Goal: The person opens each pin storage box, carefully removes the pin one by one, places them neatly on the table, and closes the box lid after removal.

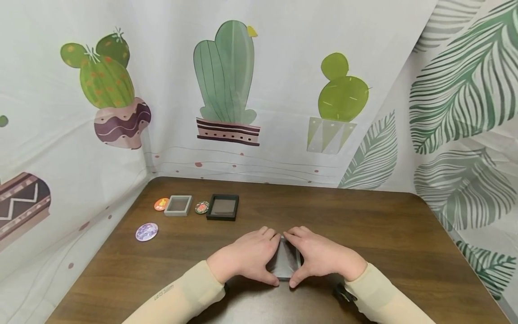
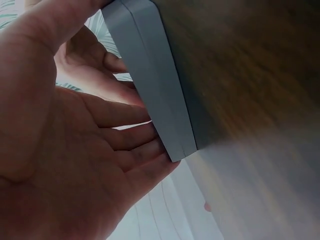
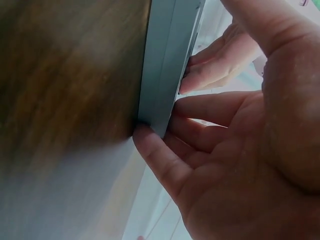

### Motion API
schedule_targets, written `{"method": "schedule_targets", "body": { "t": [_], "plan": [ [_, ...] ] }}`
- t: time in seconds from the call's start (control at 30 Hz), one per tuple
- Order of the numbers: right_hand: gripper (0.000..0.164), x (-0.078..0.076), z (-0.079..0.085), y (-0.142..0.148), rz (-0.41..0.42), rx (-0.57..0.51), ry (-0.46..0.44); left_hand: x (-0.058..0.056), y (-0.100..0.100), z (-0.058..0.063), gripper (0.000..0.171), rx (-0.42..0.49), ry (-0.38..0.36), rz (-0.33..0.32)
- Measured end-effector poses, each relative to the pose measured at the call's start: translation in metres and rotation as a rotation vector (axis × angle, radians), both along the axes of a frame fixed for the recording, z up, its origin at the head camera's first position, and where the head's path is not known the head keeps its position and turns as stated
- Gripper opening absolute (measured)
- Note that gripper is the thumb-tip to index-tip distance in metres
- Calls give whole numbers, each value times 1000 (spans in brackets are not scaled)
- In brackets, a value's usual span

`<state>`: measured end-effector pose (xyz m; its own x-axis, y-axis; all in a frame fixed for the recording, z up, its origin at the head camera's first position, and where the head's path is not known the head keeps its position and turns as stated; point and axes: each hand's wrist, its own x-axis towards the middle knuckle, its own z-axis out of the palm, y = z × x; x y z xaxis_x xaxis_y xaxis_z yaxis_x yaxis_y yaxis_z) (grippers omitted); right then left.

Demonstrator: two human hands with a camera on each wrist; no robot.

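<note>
A square grey display frame point(image 1: 283, 266) with a see-through middle lies flat on the table in front of me. My left hand point(image 1: 254, 253) grips its left side, thumb at the near edge and fingers towards the far edge. From the right, my right hand point(image 1: 321, 255) holds it the same way, the two thumbs close together but apart. In the left wrist view the thick side wall of the frame point(image 2: 155, 82) shows a thin seam along it. The right wrist view has fingertips touching the far end of the frame point(image 3: 162, 70).
At the table's back left lie a light grey frame point(image 1: 176, 214) and a black frame point(image 1: 221, 218). An orange disc point(image 1: 160, 204), a green-and-red disc point(image 1: 201, 207) and a purple-and-white disc point(image 1: 147, 231) are near them. A printed cloth point(image 1: 283, 90) hangs behind the brown table point(image 1: 384, 234).
</note>
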<state>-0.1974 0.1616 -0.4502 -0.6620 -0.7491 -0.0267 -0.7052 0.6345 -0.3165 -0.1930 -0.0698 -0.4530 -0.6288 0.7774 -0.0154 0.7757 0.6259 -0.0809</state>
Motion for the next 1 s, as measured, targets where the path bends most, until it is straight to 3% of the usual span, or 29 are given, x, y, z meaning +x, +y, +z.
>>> {"method": "schedule_targets", "body": {
  "t": [0.17, 0.5, 0.63, 0.8, 1.0],
  "plan": [
    [117, -3, -1, 3, -13, -36, -59, -1, 0, 0, 106, 3, -12, 12],
    [103, -11, -3, 4, -54, -253, -241, -6, -12, 7, 106, 49, -49, 34],
    [98, -11, -4, -5, -108, -329, -296, -7, -23, 10, 109, 68, -77, 51],
    [94, -5, -6, -21, -170, -493, -466, -10, -39, 12, 112, 78, -107, 81],
    [93, 3, -12, -42, -200, -589, -576, -11, -66, 8, 115, 103, -156, 103]
  ]
}}
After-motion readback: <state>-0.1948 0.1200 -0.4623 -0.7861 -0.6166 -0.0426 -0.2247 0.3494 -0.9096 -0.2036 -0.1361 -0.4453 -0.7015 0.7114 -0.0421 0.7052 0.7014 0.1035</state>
